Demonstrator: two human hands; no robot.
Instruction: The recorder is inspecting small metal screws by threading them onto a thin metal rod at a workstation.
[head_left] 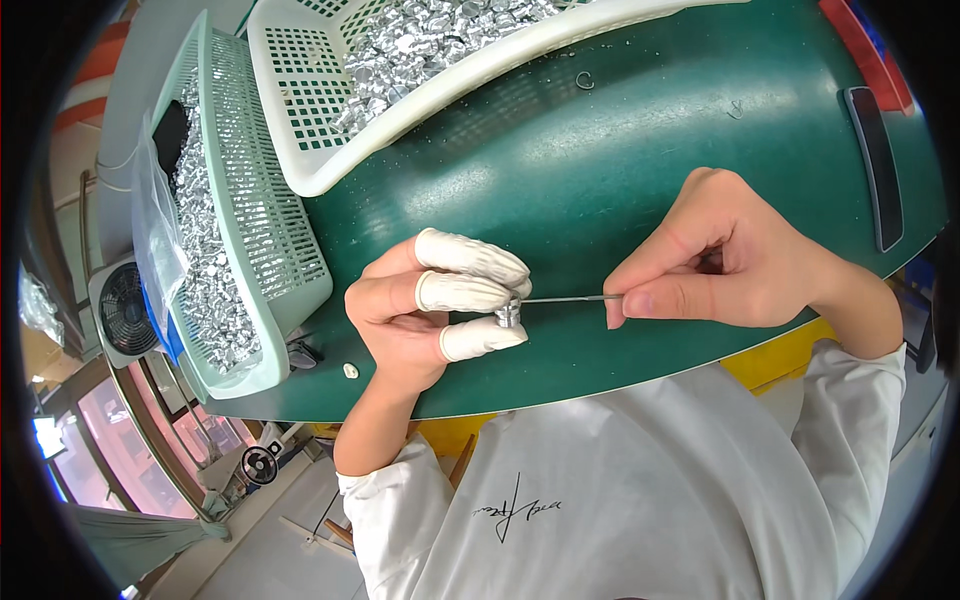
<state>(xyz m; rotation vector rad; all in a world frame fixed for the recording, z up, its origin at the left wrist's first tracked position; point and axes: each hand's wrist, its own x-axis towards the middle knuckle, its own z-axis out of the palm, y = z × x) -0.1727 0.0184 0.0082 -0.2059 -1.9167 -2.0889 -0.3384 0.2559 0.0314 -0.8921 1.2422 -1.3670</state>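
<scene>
My left hand [425, 305] wears white finger cots on its thumb and fingers. Its fingertips pinch a small shiny metal part [508, 314] above the green table [570, 375]. Bare and closed, my right hand [725, 255] grips a thin metal rod-like tool [575, 299] between thumb and forefinger. The tool runs leftward, and its far end meets the metal part at my left fingertips. Whether that tip is inside the part or only against it, I cannot tell.
A white plastic basket [315, 170] full of small metal parts stands at the back. Left of it, a pale green basket [290, 235] holds more. A dark flat device [874, 168] lies at the right. One white finger cot [350, 371] sits near the table's front edge.
</scene>
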